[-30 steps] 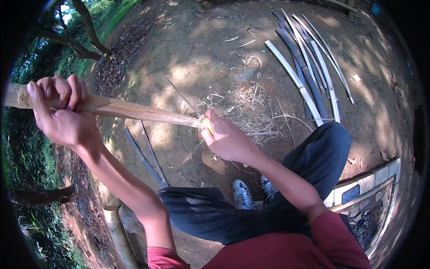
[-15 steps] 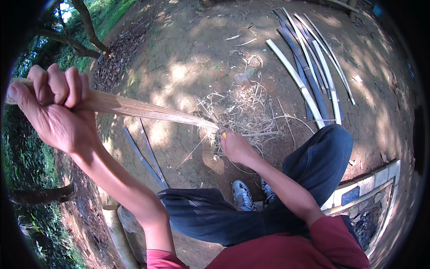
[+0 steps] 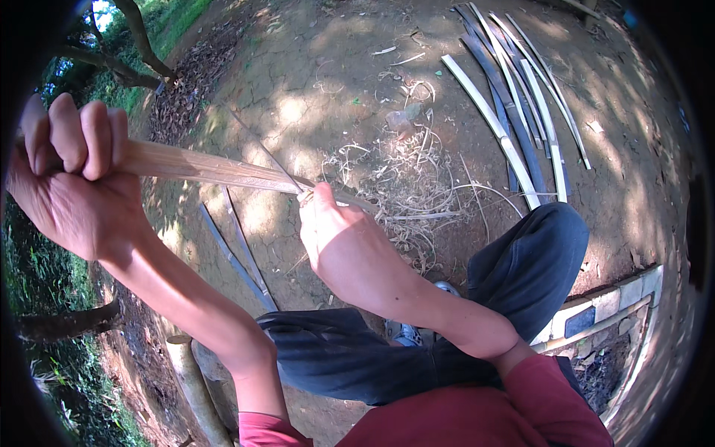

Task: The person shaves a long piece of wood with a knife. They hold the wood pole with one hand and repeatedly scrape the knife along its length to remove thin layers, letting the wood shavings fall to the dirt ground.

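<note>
A long pale brown bamboo strip [image 3: 208,165] runs from the upper left toward the middle, tapering at its right end. My left hand [image 3: 82,186], raised at the far left, is wrapped tightly around its thick end. Near the narrow end, my right hand [image 3: 346,246] is closed with the thumb on top. From that fist a thin dark knife blade [image 3: 269,155], seen almost edge-on, points up and left across the strip. My fingers hide the knife's handle. Beyond the right hand lies a heap of thin curled shavings [image 3: 417,186] on the ground.
Several long bamboo strips [image 3: 514,112], dark and pale, lie at the right. Two more dark strips [image 3: 238,253] rest left of my knees. A low tiled border [image 3: 603,313] stands at lower right, a cut log [image 3: 195,387] at lower left. Trees [image 3: 138,37] rise at upper left.
My right hand has moved left and toward me along the bamboo strip, away from its tip. The thin blade now shows above the strip. The left hand has shifted slightly left.
</note>
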Action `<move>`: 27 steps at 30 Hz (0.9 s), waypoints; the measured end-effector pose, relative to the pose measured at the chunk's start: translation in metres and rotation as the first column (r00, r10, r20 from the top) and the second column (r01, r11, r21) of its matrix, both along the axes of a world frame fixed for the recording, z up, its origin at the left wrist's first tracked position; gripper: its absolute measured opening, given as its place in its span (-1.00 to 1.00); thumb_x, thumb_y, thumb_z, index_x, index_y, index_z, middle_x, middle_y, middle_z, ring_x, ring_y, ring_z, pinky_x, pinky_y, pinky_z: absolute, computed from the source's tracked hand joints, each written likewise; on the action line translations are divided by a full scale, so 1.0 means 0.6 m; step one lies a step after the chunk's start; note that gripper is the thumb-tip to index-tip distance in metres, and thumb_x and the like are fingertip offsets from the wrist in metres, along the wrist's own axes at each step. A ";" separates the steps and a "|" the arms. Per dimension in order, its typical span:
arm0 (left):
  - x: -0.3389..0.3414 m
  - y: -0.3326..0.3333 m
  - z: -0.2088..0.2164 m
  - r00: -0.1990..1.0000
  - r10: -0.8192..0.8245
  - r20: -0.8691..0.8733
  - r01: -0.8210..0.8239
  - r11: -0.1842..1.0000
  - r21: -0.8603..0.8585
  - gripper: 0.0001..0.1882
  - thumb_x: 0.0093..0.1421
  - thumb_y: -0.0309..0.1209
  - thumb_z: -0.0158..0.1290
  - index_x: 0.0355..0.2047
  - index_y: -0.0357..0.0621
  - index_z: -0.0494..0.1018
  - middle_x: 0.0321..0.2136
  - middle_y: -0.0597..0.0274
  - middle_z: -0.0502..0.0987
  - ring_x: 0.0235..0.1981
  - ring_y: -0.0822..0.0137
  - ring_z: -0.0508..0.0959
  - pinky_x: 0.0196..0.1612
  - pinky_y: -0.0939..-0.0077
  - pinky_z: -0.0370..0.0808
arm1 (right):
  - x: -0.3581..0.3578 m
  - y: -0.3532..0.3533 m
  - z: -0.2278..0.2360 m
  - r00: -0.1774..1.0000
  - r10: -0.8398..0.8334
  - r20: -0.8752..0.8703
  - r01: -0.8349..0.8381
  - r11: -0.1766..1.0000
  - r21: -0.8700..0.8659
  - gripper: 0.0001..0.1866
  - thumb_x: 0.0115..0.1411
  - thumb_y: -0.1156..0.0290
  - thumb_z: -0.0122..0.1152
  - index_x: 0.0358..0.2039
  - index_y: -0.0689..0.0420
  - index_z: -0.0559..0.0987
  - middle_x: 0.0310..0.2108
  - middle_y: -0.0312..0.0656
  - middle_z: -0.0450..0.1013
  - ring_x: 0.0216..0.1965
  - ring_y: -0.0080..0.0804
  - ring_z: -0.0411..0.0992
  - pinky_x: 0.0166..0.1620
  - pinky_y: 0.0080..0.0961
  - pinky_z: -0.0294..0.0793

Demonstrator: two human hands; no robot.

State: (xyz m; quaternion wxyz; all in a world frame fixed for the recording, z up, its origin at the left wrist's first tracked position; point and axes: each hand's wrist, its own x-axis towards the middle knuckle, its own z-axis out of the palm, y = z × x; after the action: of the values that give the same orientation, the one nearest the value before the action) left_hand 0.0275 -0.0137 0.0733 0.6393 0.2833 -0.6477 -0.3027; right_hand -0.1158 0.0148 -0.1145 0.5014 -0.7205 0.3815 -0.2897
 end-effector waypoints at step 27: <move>-0.058 0.001 -0.012 0.932 0.358 -0.052 -0.361 0.930 -0.067 -0.72 0.22 -0.30 -0.14 -0.60 -0.05 0.12 -0.69 0.39 -0.03 -0.70 0.48 -0.01 -0.61 0.60 -0.03 | 0.008 0.024 -0.128 0.987 -0.135 -0.090 0.149 0.973 0.176 -0.70 0.24 0.43 -0.04 -0.26 0.52 0.32 -0.65 0.23 0.42 -0.53 0.23 0.46 -0.43 -0.02 0.40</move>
State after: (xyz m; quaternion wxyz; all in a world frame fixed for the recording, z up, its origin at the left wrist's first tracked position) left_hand -0.0072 -0.0130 0.0659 0.7065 0.3670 -0.5832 -0.1612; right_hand -0.1109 0.0291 -0.1912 0.5282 -0.6531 0.4761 -0.2605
